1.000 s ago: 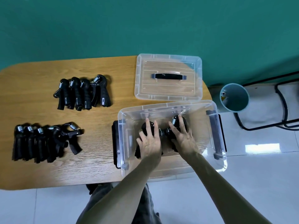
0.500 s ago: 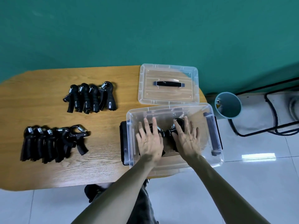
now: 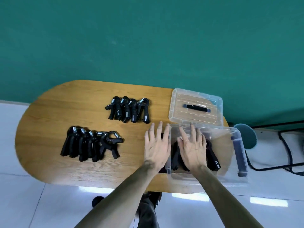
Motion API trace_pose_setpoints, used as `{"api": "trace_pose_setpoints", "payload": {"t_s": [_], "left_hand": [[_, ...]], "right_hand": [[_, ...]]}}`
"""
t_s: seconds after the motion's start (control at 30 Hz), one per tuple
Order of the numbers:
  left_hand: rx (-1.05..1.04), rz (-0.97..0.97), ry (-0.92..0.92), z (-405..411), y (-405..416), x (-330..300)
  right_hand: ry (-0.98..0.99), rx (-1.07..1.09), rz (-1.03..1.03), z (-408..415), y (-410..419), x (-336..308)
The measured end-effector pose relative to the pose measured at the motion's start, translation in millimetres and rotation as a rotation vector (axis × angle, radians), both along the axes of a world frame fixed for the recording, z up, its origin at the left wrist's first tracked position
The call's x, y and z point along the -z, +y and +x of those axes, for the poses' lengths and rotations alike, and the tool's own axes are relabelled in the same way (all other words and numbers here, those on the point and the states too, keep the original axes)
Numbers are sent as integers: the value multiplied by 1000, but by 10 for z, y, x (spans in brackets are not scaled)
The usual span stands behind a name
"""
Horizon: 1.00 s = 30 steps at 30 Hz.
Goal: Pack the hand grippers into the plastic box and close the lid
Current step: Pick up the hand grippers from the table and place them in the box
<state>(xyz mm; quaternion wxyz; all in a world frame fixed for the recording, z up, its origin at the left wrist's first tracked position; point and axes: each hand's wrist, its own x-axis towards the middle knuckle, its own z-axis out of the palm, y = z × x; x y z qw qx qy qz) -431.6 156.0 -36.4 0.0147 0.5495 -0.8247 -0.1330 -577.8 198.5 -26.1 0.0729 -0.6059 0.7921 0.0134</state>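
Left hand [image 3: 157, 145] shifted out of box [image 3: 236, 178] since earlier frame; now over box's left wall, fingers straight, spread, holding nothing. Table [image 3: 49, 132]: box at right end, lid [image 3: 177, 102] off, lying behind it. Right hand [image 3: 192, 146] flat, spread over grippers in box [image 3: 212, 155]. Near group [image 3: 89, 145] and far group [image 3: 128, 109] lie left on table.

Right hand [image 3: 192, 148] covers much of grippers in box [image 3: 212, 157]; we cannot count them. Left hand [image 3: 157, 145] hides box's left clasp. Near group [image 3: 89, 145] overlaps too tightly for our count. Bin [image 3: 246, 137] partly behind box [image 3: 236, 134], blurred. Chair frame [image 3: 289, 155] cut by right edge. Forearms run off bottom edge.
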Motion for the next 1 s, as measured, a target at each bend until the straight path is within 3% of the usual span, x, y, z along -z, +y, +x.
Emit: {"api": "trace_pose_setpoints", "payload": {"t_s": [0.57,1.0], "left_hand": [[-197,121,-109,2302,-505,-205],[-446,302,-119,3344,-813,658]], "right_hand": [[-25,-130,96,2101,-653,-214],[-46,-266,251,2692,-1462,417]]}}
